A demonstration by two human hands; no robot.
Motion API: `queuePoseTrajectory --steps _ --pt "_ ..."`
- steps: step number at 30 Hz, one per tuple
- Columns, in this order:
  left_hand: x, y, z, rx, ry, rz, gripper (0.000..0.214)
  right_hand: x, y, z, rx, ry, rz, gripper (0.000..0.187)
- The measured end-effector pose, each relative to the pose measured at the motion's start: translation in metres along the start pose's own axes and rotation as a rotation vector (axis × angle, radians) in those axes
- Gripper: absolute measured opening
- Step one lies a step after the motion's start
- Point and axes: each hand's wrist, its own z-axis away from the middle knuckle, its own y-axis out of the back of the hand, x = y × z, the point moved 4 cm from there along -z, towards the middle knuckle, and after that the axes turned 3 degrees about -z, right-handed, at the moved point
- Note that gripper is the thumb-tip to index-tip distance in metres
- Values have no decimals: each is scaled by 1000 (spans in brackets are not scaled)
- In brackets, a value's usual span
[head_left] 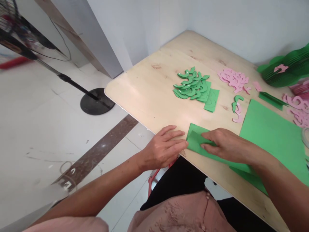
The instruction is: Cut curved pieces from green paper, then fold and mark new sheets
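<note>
A folded strip of green paper (196, 137) lies along the table's near edge, and part of it is hidden under my right arm. My right hand (223, 145) bears on this strip with curled fingers, the thumb and forefinger gripping at its upper layer. To the left, my left hand (166, 145) rests at the table edge with fingers stretched out, their tips by the strip's left end. A large green sheet (272, 138) lies flat beyond my right forearm.
On the wooden table (149, 83) sit a pile of green cut-outs (191, 85), pink cut-outs (233, 79) and a small green-and-pink pair (238, 109). Green pleated paper (285, 69) stands by the wall. A black stand base (96, 101) is on the floor at left.
</note>
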Motion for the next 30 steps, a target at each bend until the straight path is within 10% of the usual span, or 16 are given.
queuePoseTrajectory --steps 30 --pt "5 -4 1 -60 -84 -69 28 0 2 -3 17 -28 4 26"
